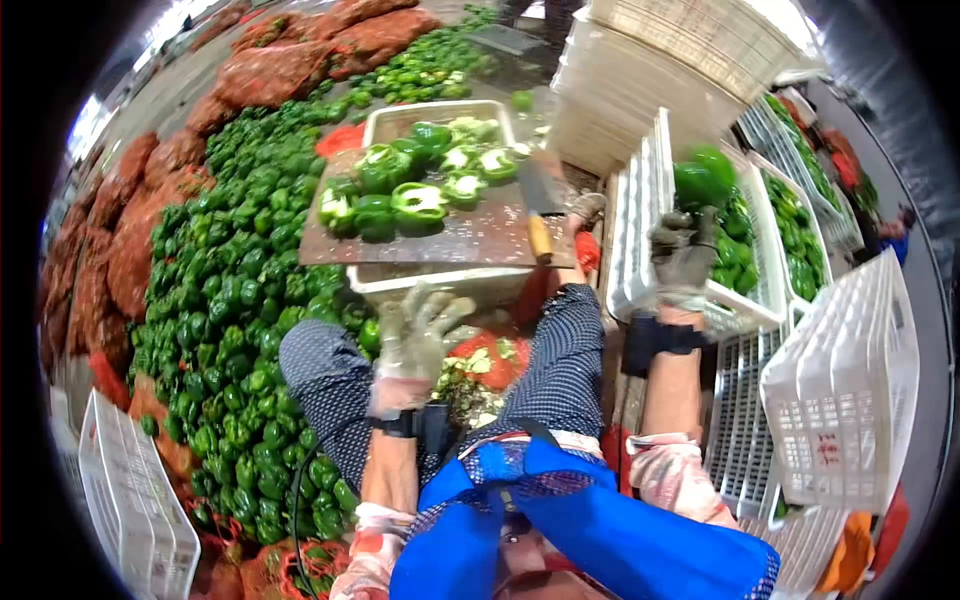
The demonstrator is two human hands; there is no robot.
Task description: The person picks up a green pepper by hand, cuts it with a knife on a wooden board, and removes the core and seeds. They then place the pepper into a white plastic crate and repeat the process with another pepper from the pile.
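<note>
My left hand [422, 335], in a pale work glove, hovers with spread fingers in front of the cutting board [460, 245], holding nothing. My right hand [686, 250], in a darker, dirty glove, reaches over a white crate [632, 240]. A blurred green bell pepper [705, 178] is just beyond its fingertips and looks loose from them; whether they still touch is hard to see. Cut bell peppers [419, 205], some halved with pale insides showing, sit on the board beside whole ones. At its right edge lies a knife [540, 238] with a yellow handle.
A large heap of green peppers [250, 300] spreads to my left, bordered by red mesh sacks [275, 75]. The board rests on a white bin [400, 282]. Stacked crates [650, 85] rise ahead, with another crate [850, 380] at right. Scraps [480, 375] lie between my knees.
</note>
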